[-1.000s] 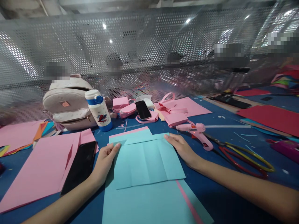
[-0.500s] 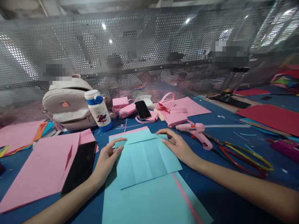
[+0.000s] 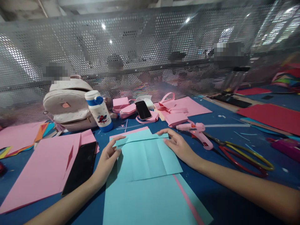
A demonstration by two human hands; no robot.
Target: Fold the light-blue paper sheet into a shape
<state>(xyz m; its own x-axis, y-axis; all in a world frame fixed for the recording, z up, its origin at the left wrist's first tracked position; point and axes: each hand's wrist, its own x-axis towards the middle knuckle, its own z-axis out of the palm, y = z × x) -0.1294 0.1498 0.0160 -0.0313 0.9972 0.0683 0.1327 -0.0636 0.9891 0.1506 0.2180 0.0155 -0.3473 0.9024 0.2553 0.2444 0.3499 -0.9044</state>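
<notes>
A creased light-blue paper sheet (image 3: 145, 157) lies on a larger light-blue sheet (image 3: 152, 203) over the blue table. My left hand (image 3: 108, 157) pinches the upper left corner of the creased sheet between thumb and fingers. My right hand (image 3: 177, 145) pinches its upper right corner the same way. The far edge of the sheet is lifted a little off the table between the two hands. A thin pink strip (image 3: 186, 197) lies along the lower sheet.
Left: pink paper (image 3: 39, 168) with a black phone (image 3: 81, 167), a white backpack (image 3: 67, 104), a bottle (image 3: 99, 111). Behind: pink folded pieces (image 3: 173, 109), another phone (image 3: 143, 110). Right: pink glue gun (image 3: 197, 131), scissors (image 3: 243, 156), red paper (image 3: 272, 117). A perforated metal screen (image 3: 150, 53) closes the back.
Both hands went from lying flat on the creased blue sheet to pinching its upper corners. The sheet's far edge has risen and its near edge has shifted slightly away.
</notes>
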